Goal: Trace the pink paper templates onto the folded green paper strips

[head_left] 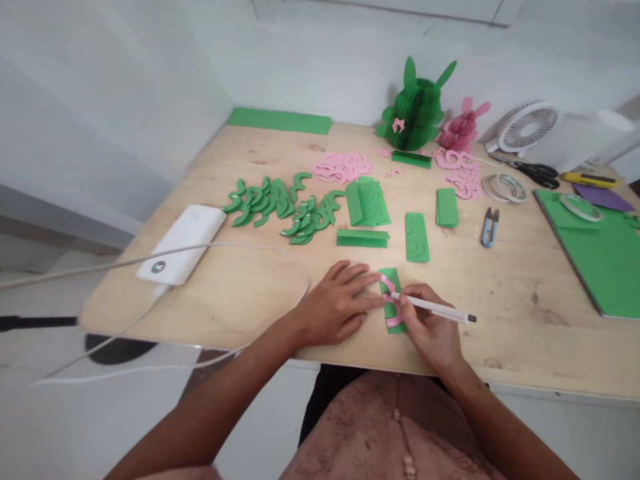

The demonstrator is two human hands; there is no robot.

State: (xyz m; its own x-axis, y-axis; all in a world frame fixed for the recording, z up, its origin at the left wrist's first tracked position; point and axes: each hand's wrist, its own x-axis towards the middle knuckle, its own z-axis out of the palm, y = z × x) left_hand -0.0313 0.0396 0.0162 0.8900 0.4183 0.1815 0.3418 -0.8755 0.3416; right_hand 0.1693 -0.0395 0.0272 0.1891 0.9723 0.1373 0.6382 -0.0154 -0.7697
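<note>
My right hand (pixel 434 328) grips a white pen (pixel 435 307), its tip at the edge of a curved pink paper template (pixel 394 321). That template lies on a small green paper strip (pixel 391 272) near the table's front edge. My left hand (pixel 340 303) rests flat with fingers spread, its fingertips pressing on the template and the strip. Just beyond them are a green strip with drawn curves (pixel 417 237), a folded green strip (pixel 363 239) and a stack of green sheets (pixel 367 202). Part of the template is hidden under my fingers.
Green curved cutouts (pixel 265 200) and pink cutouts (pixel 343 167) lie in piles. A white power bank (pixel 183 243) with cables sits left. Thread snips (pixel 490 228), tape rolls (pixel 504 189), black scissors (pixel 537 173) and green sheets (pixel 610 267) are right. Paper rabbits (pixel 415 113) and a fan (pixel 529 128) stand behind.
</note>
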